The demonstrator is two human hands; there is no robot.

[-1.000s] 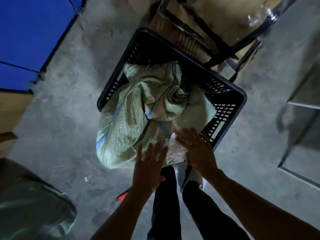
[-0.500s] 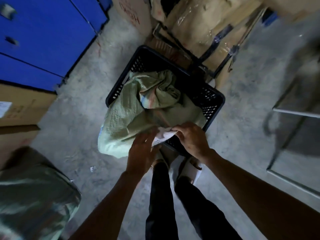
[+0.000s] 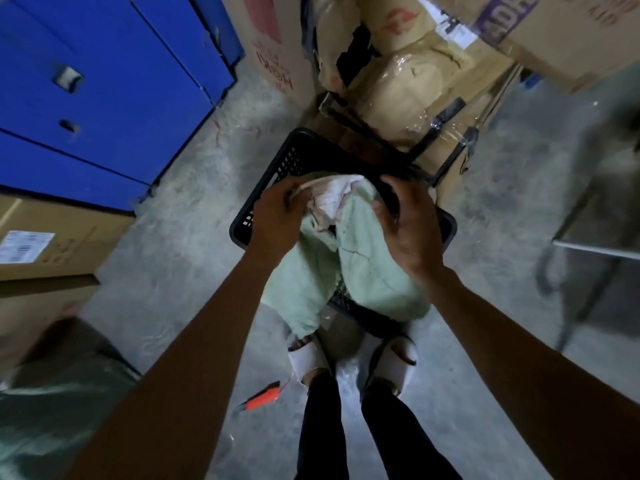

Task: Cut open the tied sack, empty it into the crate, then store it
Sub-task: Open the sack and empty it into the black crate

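A pale green woven sack (image 3: 360, 258) hangs limp over the black plastic crate (image 3: 287, 161) on the floor, its lower end draped past the crate's near rim. My left hand (image 3: 277, 216) grips the sack's upper left edge, where whitish material (image 3: 332, 199) is bunched at the top. My right hand (image 3: 405, 226) holds the sack's upper right side. Both hands are raised above the crate. The crate's inside is mostly hidden by the sack and my hands. An orange cutter (image 3: 261, 400) lies on the concrete floor by my left foot.
Blue metal cabinets (image 3: 104, 91) stand at left, with cardboard boxes (image 3: 48, 244) below them. Taped and wrapped cartons (image 3: 408, 81) are stacked right behind the crate. Another green sack (image 3: 52, 410) sits at lower left. A metal frame (image 3: 595, 244) stands at right. My feet (image 3: 349, 362) touch the crate's near side.
Both hands took hold of the sack's near end and lifted it up over the crate. The sack went from a heap lying in the crate to hanging from my hands.
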